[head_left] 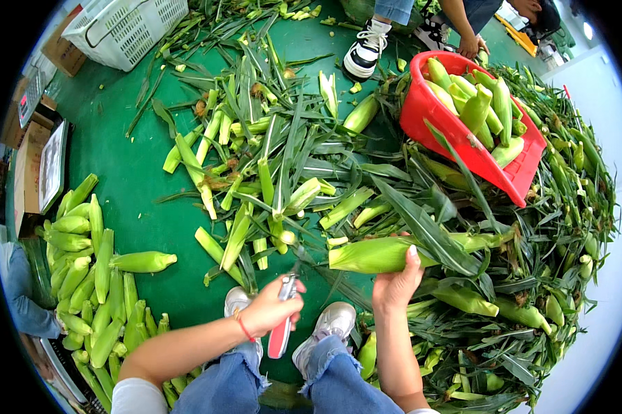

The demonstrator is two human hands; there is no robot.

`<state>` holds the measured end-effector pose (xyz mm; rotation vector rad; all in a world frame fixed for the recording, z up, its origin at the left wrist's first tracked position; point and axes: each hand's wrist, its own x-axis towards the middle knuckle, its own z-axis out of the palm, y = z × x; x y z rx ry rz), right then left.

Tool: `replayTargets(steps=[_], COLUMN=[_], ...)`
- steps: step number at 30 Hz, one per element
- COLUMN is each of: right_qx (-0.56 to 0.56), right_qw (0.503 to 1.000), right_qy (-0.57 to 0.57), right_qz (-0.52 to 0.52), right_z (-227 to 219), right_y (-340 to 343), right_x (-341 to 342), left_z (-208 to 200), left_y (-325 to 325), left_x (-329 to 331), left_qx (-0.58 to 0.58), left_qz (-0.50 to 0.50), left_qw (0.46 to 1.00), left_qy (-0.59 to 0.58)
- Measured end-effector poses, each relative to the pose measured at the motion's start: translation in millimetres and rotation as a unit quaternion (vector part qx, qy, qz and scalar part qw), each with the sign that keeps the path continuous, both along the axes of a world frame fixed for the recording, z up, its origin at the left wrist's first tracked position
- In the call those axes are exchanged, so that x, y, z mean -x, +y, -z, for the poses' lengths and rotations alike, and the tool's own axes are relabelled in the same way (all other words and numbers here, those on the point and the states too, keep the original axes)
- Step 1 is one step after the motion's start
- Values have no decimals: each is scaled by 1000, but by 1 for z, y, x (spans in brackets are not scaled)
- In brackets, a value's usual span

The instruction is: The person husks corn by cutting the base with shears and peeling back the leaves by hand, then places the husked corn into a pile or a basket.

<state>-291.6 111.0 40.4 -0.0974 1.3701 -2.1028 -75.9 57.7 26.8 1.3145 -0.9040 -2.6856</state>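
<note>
My left hand (275, 307) is closed around pruning shears (281, 330) with red and grey handles; their blade end is blurred. In my right hand (397, 279) lies an ear of corn (369, 256) in its green husk, held sideways with the thumb on top. Its flat pale cut end points left, toward the shears but apart from them. Long leaves trail from the other end over the corn pile (511, 331) at my right. Cut stalk ends and leaves (238, 231) litter the green floor ahead of my shoes.
A red scoop-shaped basket (421, 103) full of husked-green ears rests on the pile. Trimmed ears (101, 276) are heaped at my left. A white crate (128, 34) stands far left. Another person's shoe (366, 52) and hand (469, 45) are across from me.
</note>
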Motion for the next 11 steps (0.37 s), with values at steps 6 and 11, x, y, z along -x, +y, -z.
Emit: replayTargets(steps=[6, 11], right_qx=[-19, 23], right_qw=[993, 961], right_qy=[-25, -225], right_qz=[-111, -158], right_z=[4, 14], right_y=[6, 25], right_x=[-28, 6], left_z=[-27, -29], left_y=[-34, -42], left_x=[29, 15], left_qx=[578, 385], left_qz=[216, 269], left_qw=[787, 879], left_qy=[8, 79])
